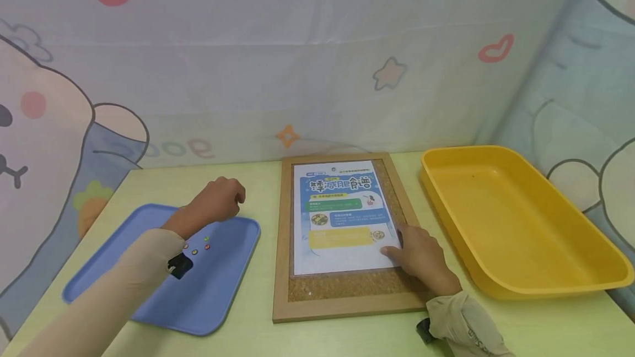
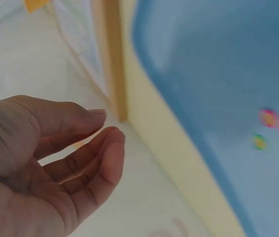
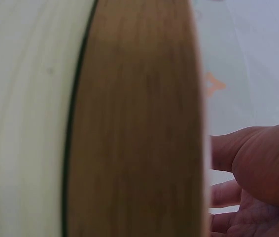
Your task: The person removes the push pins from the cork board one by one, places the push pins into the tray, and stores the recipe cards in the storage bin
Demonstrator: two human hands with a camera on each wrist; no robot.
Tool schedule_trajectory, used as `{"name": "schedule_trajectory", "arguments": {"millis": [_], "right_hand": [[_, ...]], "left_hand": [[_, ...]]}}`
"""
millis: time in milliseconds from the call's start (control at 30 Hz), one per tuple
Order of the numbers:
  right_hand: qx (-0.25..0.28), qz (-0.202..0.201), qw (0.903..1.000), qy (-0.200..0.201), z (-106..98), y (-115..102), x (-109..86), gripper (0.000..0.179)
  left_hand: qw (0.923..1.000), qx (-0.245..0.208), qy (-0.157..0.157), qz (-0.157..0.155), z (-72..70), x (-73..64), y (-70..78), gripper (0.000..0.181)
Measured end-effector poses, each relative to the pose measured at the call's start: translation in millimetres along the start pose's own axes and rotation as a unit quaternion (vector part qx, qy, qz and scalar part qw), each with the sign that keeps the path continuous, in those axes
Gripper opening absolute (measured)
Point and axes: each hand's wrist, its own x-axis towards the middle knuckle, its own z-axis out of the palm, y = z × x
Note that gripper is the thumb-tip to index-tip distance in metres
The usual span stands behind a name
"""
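My left hand (image 1: 218,203) hovers over the far right part of a blue tray (image 1: 213,296). Its fingers curl loosely, thumb near the fingertips, and nothing shows between them in the left wrist view. Several tiny bright round pieces (image 1: 207,247) lie on the tray; a pink one (image 2: 269,118) and a green one (image 2: 260,142) have yellow middles. My right hand (image 1: 421,252) rests on the right side of a wood-framed cork board (image 1: 342,307), its thumb over the edge of a printed poster (image 1: 347,219). Beyond the frame's side (image 3: 139,123), its fingertips are hidden in the right wrist view.
A deep yellow tub (image 1: 496,214) stands right of the board. All of it sits on a pale wood-grain table (image 1: 377,340). Behind hangs a cartoon-printed cloth (image 1: 297,70), close to the board's far edge.
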Motion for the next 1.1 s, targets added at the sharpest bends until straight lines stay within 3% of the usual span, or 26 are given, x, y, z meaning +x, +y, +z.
{"name": "schedule_trajectory", "arguments": {"millis": [200, 467, 667, 867, 1100], "right_hand": [[0.006, -0.004, 1.0000, -0.004, 0, 0, 0.0, 0.057], [0.005, 0.003, 1.0000, -0.004, 0, 1, 1.1, 0.060], [0.005, 0.008, 0.9999, -0.009, 0, 1, 1.9, 0.060], [0.006, 0.016, 0.9998, -0.009, 1, 2, 2.1, 0.061], [0.004, 0.012, 0.9999, -0.007, 1, 1, 2.0, 0.061]], "left_hand": [[0.9999, -0.011, -0.008, 0.003, -5.1, 37.1, 20.9, 0.034], [0.9982, -0.041, -0.007, 0.043, 1.7, 77.1, 42.2, 0.035], [0.9977, -0.057, -0.005, 0.036, 11.3, 100.2, 49.9, 0.039], [0.9978, -0.064, -0.016, -0.001, 17.5, 120.7, 54.1, 0.037], [0.9970, -0.077, -0.007, 0.005, 28.0, 141.1, 56.8, 0.034]]}}
